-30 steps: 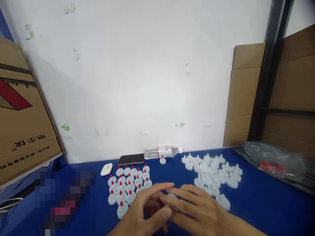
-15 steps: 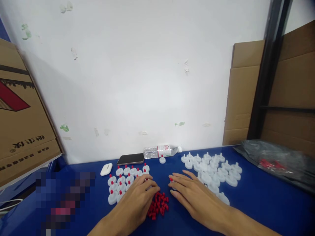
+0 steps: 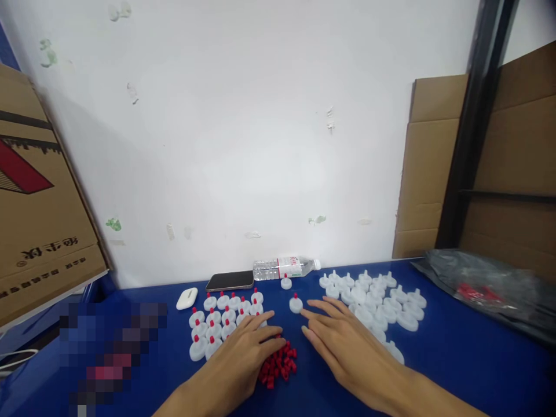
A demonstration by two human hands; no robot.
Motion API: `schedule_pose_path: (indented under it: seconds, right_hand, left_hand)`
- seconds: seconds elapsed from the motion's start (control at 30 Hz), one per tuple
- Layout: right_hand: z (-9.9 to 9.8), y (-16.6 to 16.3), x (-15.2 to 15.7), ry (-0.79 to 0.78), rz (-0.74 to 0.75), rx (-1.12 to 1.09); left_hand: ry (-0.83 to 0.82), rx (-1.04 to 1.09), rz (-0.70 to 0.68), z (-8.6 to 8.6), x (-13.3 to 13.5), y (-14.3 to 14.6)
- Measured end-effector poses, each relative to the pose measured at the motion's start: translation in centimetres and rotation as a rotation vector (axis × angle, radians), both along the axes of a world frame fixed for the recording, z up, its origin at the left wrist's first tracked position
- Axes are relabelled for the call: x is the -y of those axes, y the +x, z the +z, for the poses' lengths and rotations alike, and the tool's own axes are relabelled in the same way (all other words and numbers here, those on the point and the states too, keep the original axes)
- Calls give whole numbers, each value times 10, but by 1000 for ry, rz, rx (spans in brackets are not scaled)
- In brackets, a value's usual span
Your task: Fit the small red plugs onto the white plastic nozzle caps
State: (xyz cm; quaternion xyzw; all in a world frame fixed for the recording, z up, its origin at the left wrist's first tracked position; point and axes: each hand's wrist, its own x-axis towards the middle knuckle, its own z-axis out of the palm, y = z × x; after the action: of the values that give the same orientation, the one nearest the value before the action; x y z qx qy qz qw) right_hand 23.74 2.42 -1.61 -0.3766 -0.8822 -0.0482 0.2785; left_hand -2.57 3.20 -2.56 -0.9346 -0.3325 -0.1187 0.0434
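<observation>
My left hand (image 3: 241, 350) is palm down with its fingers apart, between the rows of white nozzle lids with red tips (image 3: 212, 330) and a pile of small red caps (image 3: 282, 366). It hides part of both. My right hand (image 3: 341, 339) lies with fingers stretched and holds nothing that I can see. Just beyond its fingertips stands one white nozzle lid with a red cap on its spout (image 3: 296, 305). To the right of that hand is a cluster of white nozzle lids without caps (image 3: 369, 298), partly covered by it.
A clear water bottle (image 3: 284, 268) lies against the wall, beside a phone (image 3: 230, 281) and a white earbud case (image 3: 186, 298). Another red-capped lid (image 3: 285, 282) stands before the bottle. A grey plastic bag (image 3: 482, 289) with red pieces is at right; cardboard (image 3: 428, 168) leans behind.
The red-capped lid by my right fingertips has moved away from me and slightly left, and now stands free of my fingers. My left fingers have spread and shifted a little.
</observation>
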Motion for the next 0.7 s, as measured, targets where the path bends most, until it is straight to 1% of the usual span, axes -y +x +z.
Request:
schedule_pose_path:
  seconds: [0.07, 0.17, 0.3, 0.37, 0.47, 0.53, 0.63, 0.7]
  right_hand:
    - [-1, 2, -3, 49, -16, 5]
    - [1, 7, -9, 129, -80, 38]
    - [6, 19, -19, 257, -246, 96]
    - [7, 25, -24, 286, -351, 170]
    - [5, 33, -29, 252, -475, 299]
    - [3, 37, -30, 221, -513, 336]
    - [-3, 39, -31, 197, -517, 347]
    - [-6, 38, -31, 173, -490, 360]
  left_hand:
    - [6, 7, 0, -2, -1, 0]
    - [10, 19, 0, -3, -3, 1]
    - [15, 45, 1, 0, -4, 3]
    - [25, 50, 4, 0, -5, 4]
    - [72, 33, 14, 0, -5, 3]
    - [107, 10, 27, -1, -6, 3]
    - [134, -10, 44, -1, -7, 2]
    - [145, -15, 54, -1, -8, 2]
